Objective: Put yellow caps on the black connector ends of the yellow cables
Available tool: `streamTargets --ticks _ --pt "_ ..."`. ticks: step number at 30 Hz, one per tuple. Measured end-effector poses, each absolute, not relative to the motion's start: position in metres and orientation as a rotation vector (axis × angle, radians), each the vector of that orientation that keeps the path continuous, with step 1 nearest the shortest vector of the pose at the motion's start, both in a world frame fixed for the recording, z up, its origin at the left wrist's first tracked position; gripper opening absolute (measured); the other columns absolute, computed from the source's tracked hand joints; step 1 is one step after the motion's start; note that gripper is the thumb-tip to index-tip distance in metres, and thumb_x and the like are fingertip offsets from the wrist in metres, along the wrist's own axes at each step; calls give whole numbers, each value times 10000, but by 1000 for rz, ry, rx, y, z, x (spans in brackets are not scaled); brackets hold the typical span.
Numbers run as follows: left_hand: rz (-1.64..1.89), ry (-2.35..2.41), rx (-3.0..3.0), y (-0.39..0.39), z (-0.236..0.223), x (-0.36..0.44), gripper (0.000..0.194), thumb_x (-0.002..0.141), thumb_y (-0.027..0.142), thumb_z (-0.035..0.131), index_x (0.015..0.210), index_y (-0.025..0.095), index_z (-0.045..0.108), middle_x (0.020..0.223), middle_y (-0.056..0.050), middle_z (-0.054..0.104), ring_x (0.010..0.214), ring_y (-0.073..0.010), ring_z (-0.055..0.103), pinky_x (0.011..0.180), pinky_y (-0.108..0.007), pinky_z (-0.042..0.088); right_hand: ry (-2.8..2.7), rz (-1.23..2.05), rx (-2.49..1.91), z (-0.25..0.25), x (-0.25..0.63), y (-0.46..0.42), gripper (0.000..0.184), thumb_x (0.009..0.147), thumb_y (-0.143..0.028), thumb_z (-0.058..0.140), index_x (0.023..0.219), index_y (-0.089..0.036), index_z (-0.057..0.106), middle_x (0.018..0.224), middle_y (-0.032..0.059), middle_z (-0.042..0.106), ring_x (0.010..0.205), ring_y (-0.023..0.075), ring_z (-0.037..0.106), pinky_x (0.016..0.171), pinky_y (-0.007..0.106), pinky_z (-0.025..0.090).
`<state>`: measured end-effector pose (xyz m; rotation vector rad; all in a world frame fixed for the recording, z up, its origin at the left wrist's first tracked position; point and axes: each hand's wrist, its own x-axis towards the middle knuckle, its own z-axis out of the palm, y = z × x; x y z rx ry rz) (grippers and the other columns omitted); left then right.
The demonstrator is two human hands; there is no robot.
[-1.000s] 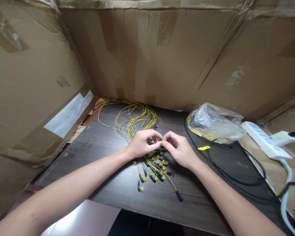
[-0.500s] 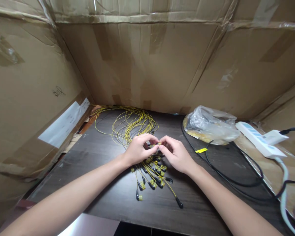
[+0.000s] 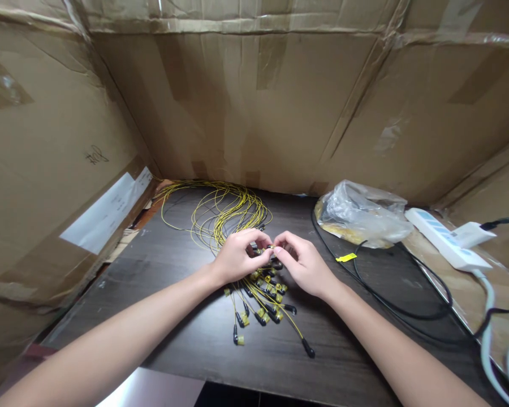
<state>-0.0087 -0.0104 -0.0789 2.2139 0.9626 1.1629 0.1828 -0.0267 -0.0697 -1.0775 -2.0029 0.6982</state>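
Note:
A bundle of thin yellow cables (image 3: 220,212) lies coiled on the dark wooden table (image 3: 173,316). Their black ends with small yellow caps (image 3: 263,308) fan out toward me. My left hand (image 3: 236,257) and my right hand (image 3: 304,263) meet over those ends. Both pinch the same black cable connector (image 3: 269,251) between thumb and fingertips, just above the pile. What exactly sits between the fingertips is partly hidden.
Cardboard walls (image 3: 280,107) close in the table at the back and both sides. A clear plastic bag (image 3: 365,212) lies at the right, with a black cable (image 3: 390,305) looping past it and a white power strip (image 3: 447,243) further right.
The view has tilted slightly, so the table sits lower in frame than a second ago. Both hands stay pinched together over the connectors with only small finger shifts.

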Motion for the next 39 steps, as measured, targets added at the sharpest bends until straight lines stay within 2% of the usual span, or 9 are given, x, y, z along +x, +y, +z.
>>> streamTargets --ticks 5,9,11,16,20,23,31,33,39 --pt "1165 935 2215 -10 -77 -8 86 865 221 666 889 149 705 825 -32 710 695 -108 630 581 -184 507 -1983 711 -1081 -71 183 -25 139 931 -294 526 845 -190 562 697 -8 569 627 136 508 600 263 393" --pt "1180 904 2251 -10 -78 -9 76 860 203 669 899 148 703 815 -28 702 697 -106 628 580 -180 504 -2025 729 -1071 -71 183 -24 343 994 -331 406 692 -195 497 624 -14 519 586 128 469 584 269 359" --pt "1185 907 2260 -9 -79 -9 63 848 189 673 888 145 692 804 -23 692 688 -102 623 572 -174 496 -2026 729 -1074 -71 183 -24 382 1004 -344 384 666 -194 481 611 -15 507 579 125 459 579 270 349" --pt "1167 963 2239 -9 -79 -9 44 825 184 685 841 145 671 788 -13 686 662 -96 612 559 -172 485 -1953 747 -1082 -71 184 -25 128 921 -284 516 870 -184 577 740 -3 587 636 130 513 593 256 395" --pt "1141 937 2262 -10 -80 -9 50 836 196 687 854 150 687 792 -18 694 683 -105 621 578 -184 492 -1964 748 -1056 -72 186 -24 2 838 -190 548 837 -190 549 703 -20 553 609 121 497 575 245 396" --pt "1135 915 2269 -9 -81 -10 56 852 201 683 876 153 697 810 -22 699 711 -108 630 596 -187 500 -1961 734 -1052 -73 186 -23 32 839 -194 555 812 -191 537 697 -22 547 586 113 476 555 241 382" --pt "1116 921 2203 -7 -81 -12 54 852 195 669 883 156 690 814 -19 692 700 -103 616 595 -184 496 -2020 643 -1066 -75 181 -22 284 987 -289 445 757 -190 579 685 2 582 642 141 520 627 277 387" --pt "1110 930 2197 -8 -80 -12 48 835 181 675 878 159 681 793 -10 682 688 -103 606 606 -192 494 -2041 560 -1072 -74 182 -23 268 984 -287 456 769 -193 586 711 13 600 674 156 533 660 295 393" --pt "1079 919 2186 -8 -77 -13 43 851 194 667 876 160 670 809 -12 685 667 -103 602 610 -201 492 -2043 392 -1058 -70 183 -25 48 880 -197 548 848 -195 584 810 26 616 759 177 544 731 330 382"
